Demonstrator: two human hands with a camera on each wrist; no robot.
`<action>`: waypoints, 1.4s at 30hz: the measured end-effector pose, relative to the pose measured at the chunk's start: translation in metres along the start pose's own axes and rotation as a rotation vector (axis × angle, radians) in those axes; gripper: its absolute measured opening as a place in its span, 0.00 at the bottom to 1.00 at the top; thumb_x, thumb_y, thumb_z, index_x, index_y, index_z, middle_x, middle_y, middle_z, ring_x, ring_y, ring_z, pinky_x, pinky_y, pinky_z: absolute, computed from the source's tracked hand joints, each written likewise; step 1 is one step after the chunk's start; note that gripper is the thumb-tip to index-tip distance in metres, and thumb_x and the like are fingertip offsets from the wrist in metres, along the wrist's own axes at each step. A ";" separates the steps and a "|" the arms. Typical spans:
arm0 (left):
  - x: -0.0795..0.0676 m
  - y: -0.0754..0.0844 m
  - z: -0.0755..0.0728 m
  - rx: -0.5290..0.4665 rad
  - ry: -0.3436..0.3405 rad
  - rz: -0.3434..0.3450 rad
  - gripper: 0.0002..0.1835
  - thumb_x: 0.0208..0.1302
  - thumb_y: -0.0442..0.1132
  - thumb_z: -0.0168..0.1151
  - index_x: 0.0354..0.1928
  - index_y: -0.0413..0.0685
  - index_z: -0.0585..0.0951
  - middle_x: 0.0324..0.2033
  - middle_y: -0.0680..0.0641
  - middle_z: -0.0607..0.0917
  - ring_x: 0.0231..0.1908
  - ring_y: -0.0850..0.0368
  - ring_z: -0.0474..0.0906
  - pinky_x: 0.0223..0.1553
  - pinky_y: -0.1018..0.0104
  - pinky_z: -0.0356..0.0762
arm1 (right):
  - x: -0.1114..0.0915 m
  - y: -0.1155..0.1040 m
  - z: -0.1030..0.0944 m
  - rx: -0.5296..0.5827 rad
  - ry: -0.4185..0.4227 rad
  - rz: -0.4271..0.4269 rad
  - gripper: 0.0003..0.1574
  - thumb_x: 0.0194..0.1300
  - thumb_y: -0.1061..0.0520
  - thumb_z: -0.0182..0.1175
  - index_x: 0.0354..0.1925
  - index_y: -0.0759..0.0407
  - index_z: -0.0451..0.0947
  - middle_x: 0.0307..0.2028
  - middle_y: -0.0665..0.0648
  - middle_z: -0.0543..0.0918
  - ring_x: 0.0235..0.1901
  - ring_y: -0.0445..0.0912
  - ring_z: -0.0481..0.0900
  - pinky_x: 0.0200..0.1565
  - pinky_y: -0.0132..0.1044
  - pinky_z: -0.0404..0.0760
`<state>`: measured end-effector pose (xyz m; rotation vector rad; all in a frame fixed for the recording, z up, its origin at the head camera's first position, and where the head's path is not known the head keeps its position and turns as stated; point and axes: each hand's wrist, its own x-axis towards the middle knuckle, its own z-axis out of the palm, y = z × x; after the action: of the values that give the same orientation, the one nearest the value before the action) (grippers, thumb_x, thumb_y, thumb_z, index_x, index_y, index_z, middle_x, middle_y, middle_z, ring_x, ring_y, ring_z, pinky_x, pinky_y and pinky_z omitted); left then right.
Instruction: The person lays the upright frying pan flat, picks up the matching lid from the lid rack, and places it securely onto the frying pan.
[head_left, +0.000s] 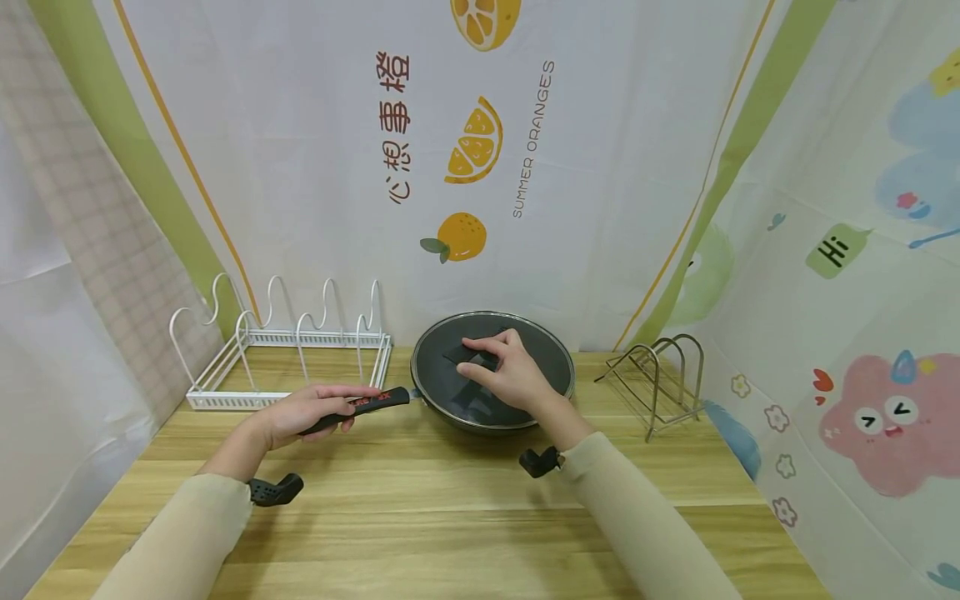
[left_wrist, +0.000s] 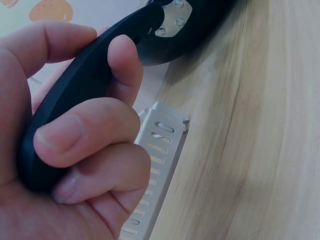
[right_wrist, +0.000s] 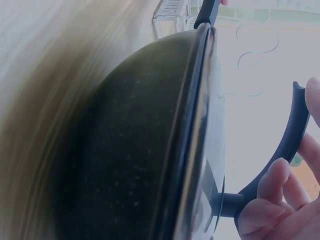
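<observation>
A dark wok (head_left: 480, 428) with a glass lid (head_left: 442, 390) on it is at the back middle of the wooden table. My left hand (head_left: 296, 414) grips the wok's long black handle (head_left: 386, 399), which points left; its fingers curl round the grip in the left wrist view. Over the lid, my right hand (head_left: 513, 372) holds the lid's black curved handle (right_wrist: 296, 122), with finger and thumb tips on it. The lid sits flush along the wok's rim in the right wrist view.
On the left, behind my left hand, stands a white wire rack (head_left: 270, 398) with tall curved dividers. A small metal rack (head_left: 654, 392) is to the right of the wok. Printed curtains (head_left: 315, 208) close off the back and sides of the table (head_left: 420, 533).
</observation>
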<state>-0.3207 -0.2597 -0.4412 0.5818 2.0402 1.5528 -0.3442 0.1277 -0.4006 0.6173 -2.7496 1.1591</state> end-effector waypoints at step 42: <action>0.000 0.000 0.000 -0.001 0.006 -0.002 0.27 0.83 0.39 0.56 0.79 0.40 0.73 0.33 0.49 0.83 0.18 0.68 0.64 0.19 0.76 0.61 | 0.011 -0.022 0.011 -0.119 0.074 0.093 0.40 0.67 0.29 0.74 0.72 0.38 0.83 0.51 0.55 0.70 0.36 0.50 0.73 0.37 0.39 0.72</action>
<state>-0.3209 -0.2597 -0.4413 0.5756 2.0439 1.5564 -0.3450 0.1026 -0.3913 0.4290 -2.7850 1.0037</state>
